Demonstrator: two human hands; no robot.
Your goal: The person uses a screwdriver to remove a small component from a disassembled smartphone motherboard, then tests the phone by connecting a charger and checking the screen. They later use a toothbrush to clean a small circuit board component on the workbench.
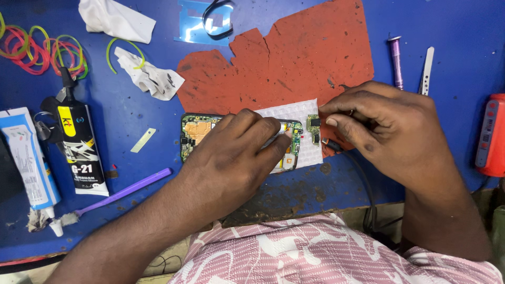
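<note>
An opened phone (195,134) with its green circuit board exposed lies on the blue bench, partly on a white padded sheet (294,112). My left hand (234,158) lies flat over the phone's middle and right part, pressing it down. My right hand (389,131) pinches a small green circuit board (314,128) just right of the phone. A thin tool with a black cable (336,147) sits under that hand, its tip close to the small board.
A torn red mat (294,58) lies behind the phone. At left stand a black glue bottle (81,147), a white tube (26,158), a purple brush (126,190), rubber bands (42,50) and tissues (150,76). A purple tool (395,60), tweezers (426,68) and a red device (490,134) are at right.
</note>
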